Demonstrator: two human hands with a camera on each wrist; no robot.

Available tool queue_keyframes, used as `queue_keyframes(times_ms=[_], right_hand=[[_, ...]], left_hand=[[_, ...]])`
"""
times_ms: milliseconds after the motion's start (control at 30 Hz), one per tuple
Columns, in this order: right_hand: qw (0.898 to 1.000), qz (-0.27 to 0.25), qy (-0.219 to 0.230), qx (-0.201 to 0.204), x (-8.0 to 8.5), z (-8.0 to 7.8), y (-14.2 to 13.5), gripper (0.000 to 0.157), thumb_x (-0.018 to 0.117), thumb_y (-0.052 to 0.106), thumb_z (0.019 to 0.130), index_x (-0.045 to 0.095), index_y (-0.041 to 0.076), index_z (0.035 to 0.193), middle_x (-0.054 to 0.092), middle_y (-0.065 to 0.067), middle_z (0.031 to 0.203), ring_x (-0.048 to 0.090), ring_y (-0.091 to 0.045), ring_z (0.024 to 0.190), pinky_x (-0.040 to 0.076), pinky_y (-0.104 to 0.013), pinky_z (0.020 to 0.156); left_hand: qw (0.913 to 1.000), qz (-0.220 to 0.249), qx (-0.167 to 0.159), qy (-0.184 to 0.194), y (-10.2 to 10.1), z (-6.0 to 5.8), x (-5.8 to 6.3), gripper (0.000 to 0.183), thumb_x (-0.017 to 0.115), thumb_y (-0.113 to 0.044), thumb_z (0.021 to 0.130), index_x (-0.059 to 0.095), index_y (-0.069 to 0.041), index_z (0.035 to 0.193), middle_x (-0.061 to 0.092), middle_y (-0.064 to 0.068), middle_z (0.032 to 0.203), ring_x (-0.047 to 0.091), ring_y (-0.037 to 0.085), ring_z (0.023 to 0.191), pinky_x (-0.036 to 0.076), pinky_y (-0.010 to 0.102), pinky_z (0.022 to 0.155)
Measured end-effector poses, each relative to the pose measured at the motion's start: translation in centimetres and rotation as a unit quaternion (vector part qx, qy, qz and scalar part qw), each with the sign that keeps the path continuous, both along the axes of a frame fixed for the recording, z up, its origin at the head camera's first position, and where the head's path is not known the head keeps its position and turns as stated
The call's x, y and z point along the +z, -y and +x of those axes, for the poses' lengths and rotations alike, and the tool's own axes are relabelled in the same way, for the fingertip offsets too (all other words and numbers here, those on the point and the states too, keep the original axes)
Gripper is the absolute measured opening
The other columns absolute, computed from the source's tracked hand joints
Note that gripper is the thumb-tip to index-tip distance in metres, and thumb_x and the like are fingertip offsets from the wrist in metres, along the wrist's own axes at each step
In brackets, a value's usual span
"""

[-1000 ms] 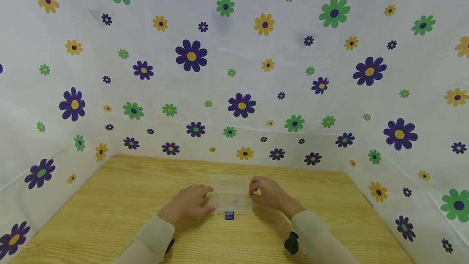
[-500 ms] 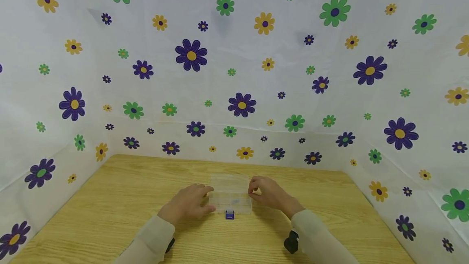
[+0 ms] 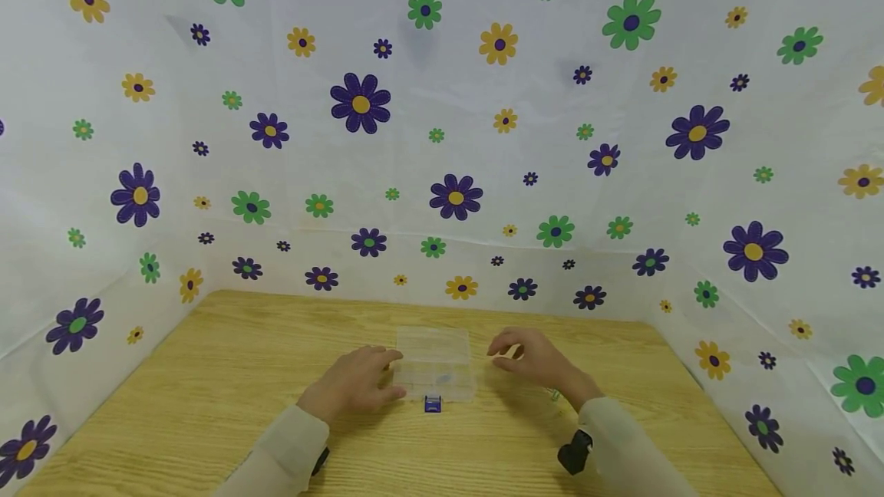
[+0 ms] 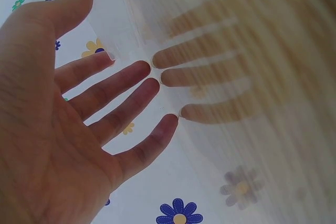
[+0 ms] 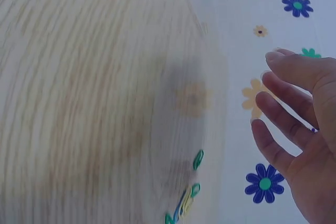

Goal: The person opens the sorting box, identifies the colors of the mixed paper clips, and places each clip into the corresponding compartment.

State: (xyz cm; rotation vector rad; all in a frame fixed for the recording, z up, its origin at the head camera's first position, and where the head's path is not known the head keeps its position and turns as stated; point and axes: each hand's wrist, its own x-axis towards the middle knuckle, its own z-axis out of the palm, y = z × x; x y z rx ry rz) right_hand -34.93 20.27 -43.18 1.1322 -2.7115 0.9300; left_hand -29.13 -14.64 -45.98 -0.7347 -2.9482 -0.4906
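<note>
box btwn l hand at edge, r hand w/ gap; all fingers loose

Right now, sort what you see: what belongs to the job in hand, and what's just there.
Likely the job's:
clear compartment box, between left hand and right hand
its open lid
its blue latch
coloured loops, possibly paper clips

Likely just surroundings:
wood-grain table
flower-print sheet
black wrist gear

Left fingers spread apart; right fingers loosely curved.
</note>
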Motion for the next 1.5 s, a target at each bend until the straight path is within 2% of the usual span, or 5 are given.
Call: queue_keyframes(times_ms=[533, 733, 900, 1100, 1500], right_hand=[[1.000, -0.009, -0.005, -0.013, -0.2, 0.3, -4.2, 0.011, 0.074, 0.009, 0.094, 0.077, 0.002, 0.102, 0.076, -0.011, 0.104, 0.065, -0.007, 0.087, 0.058, -0.026, 0.070], [1.000, -0.009, 0.012, -0.027, -0.5, 0.3, -5.6, 0.010, 0.075, 0.008, 0.093, 0.078, 0.003, 0.101, 0.076, -0.012, 0.104, 0.065, -0.006, 0.086, 0.059, -0.024, 0.069], [0.999, -0.009, 0.023, -0.021, -0.8, 0.5, -6.5, 0.008, 0.074, 0.004, 0.092, 0.078, 0.001, 0.098, 0.076, -0.019, 0.106, 0.068, -0.011, 0.087, 0.060, -0.024, 0.068], [0.999, 0.006, 0.024, -0.023, -1.3, 0.8, -7.4, 0.005, 0.076, 0.005, 0.092, 0.079, 0.003, 0.094, 0.076, -0.017, 0.105, 0.071, -0.020, 0.092, 0.059, -0.022, 0.069], [0.999, 0.026, 0.013, -0.021, -1.4, 1.3, -8.2, 0.003, 0.080, 0.005, 0.088, 0.078, 0.003, 0.090, 0.075, -0.014, 0.098, 0.068, -0.020, 0.086, 0.061, -0.030, 0.070]], left_hand=[[1.0000, 0.001, -0.002, -0.005, 0.0, 0.3, 0.1, 0.062, 0.068, -0.050, 0.096, 0.061, -0.007, 0.141, 0.067, 0.016, 0.138, 0.063, 0.038, 0.128, 0.051, 0.056, 0.109], [0.9999, 0.010, -0.008, -0.001, 0.0, 0.5, 0.3, 0.060, 0.070, -0.045, 0.096, 0.061, -0.006, 0.140, 0.066, 0.015, 0.138, 0.063, 0.037, 0.127, 0.052, 0.055, 0.108], [0.9999, 0.011, -0.010, 0.000, -0.1, 0.6, 0.4, 0.059, 0.071, -0.043, 0.096, 0.061, -0.005, 0.141, 0.067, 0.015, 0.137, 0.063, 0.037, 0.126, 0.052, 0.055, 0.108], [0.9999, 0.010, -0.013, -0.004, -0.1, 0.6, 0.3, 0.058, 0.071, -0.042, 0.096, 0.061, -0.004, 0.140, 0.068, 0.016, 0.135, 0.065, 0.037, 0.124, 0.053, 0.055, 0.106], [1.0000, 0.007, 0.004, 0.001, 0.0, 0.4, 0.2, 0.059, 0.068, -0.046, 0.097, 0.060, -0.008, 0.142, 0.067, 0.012, 0.134, 0.063, 0.033, 0.125, 0.052, 0.052, 0.109]])
